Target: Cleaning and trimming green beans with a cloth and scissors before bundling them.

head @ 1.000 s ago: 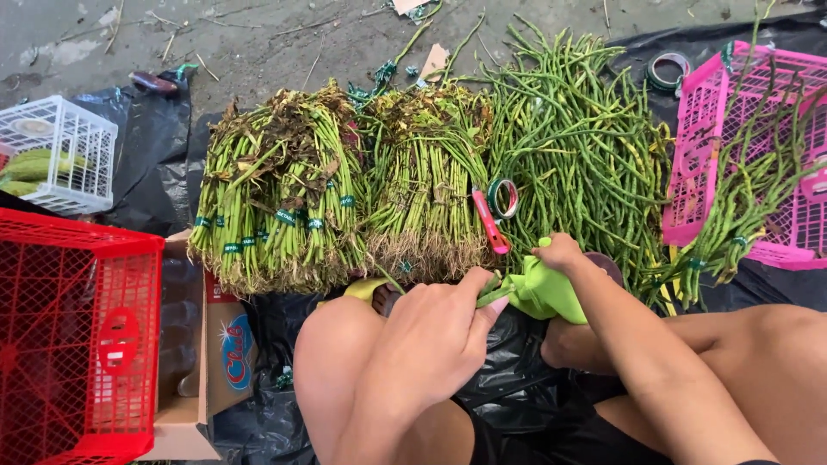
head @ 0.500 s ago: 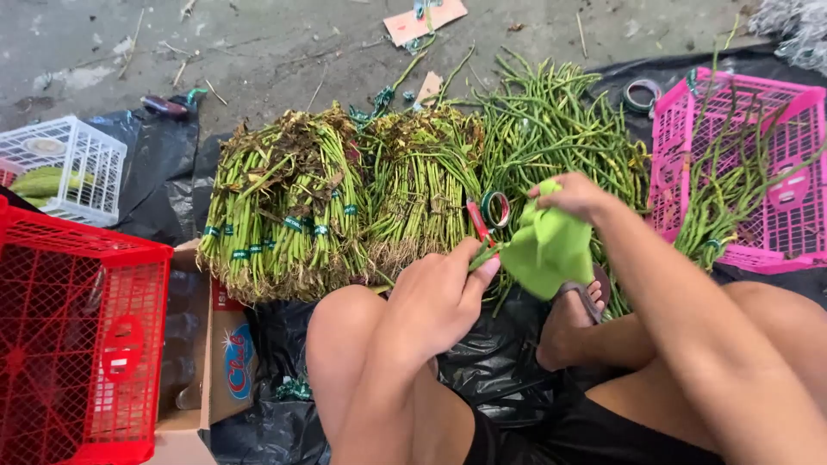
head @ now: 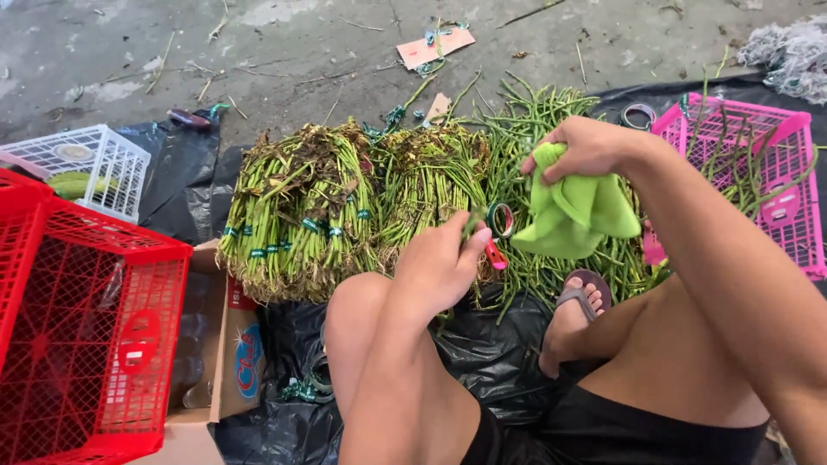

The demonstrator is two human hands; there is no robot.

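Green cloth (head: 575, 211) bunched in right hand (head: 586, 148) grip, left hand (head: 439, 267) grip pinching stem, mostly hidden

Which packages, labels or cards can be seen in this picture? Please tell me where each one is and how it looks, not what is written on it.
Cardboard box: between the red crate and the left knee; brown, open, with a round blue and red label on its side.
Card: on the concrete at the top, flat, rectangular, pale orange-pink.
Tape bands: around the tied green bundles; narrow, green with white marks.
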